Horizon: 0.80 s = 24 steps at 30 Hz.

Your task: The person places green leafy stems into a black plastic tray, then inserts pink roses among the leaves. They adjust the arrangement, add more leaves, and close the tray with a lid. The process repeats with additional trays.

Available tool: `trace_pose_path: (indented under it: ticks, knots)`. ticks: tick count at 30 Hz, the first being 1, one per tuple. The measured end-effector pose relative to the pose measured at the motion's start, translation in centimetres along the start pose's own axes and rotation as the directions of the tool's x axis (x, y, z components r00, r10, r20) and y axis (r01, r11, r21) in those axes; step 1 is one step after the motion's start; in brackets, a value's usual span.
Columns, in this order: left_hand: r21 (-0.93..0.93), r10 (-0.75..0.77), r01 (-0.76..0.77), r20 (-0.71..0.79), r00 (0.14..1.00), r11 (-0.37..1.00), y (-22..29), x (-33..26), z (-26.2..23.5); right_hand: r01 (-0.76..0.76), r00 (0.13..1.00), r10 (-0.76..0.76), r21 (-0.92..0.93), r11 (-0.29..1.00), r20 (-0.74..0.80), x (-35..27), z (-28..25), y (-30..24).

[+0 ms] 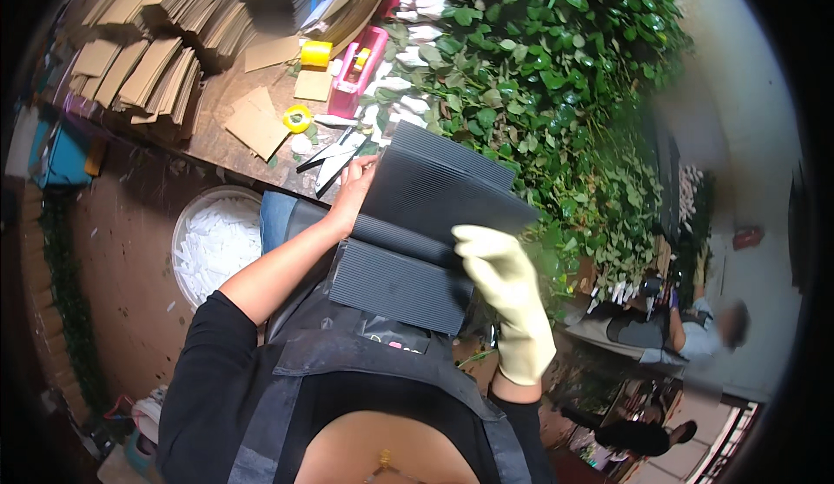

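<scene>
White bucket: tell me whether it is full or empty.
Looks full: white strips cover the visible mouth of the bucket; depth hidden.

Desk point(208, 136): brightly lit
Leaves point(530, 93): glossy highlights, dark gaps
Corrugated sheet point(426, 197): ridges crisp
Floor point(130, 267): shadowed near desk
Wall point(751, 162): hazy
Edges: curved, fading to black

Ribbed sheet point(434, 193), dark grey with fine parallel lines; glove point(514, 297), pale cream-yellow; foliage point(539, 76), deep green; tape dispenser point(345, 95), pink; tape roll point(315, 53), yellow; cardboard pieces point(258, 126), tan; loose scraps point(217, 239), white.
</scene>
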State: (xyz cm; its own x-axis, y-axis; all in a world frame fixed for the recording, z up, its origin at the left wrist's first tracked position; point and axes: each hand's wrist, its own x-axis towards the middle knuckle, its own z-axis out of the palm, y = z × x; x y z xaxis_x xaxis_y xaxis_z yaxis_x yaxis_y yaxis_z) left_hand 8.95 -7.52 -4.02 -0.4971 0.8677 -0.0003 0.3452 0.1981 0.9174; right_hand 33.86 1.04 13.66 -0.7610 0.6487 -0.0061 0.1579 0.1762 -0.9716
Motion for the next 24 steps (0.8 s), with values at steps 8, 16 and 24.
trace_pose_path:
  ticks: [8,16,24]
  knots:
    - [0.018,0.304,-0.304,-0.090,0.948,0.953,2.1,-0.2,-5.8,0.023,0.988,0.132,-0.915,0.402,0.083,7.4,3.1,4.8]
    - [0.327,0.586,-0.774,0.513,0.628,0.543,2.9,1.1,-2.3,0.317,0.922,0.048,-0.821,0.474,0.384,8.1,2.2,3.4]
    - [-0.053,0.378,-0.422,0.557,0.740,0.905,1.1,1.9,-0.1,0.575,0.726,0.026,-0.627,0.525,0.687,15.0,10.8,-2.4]
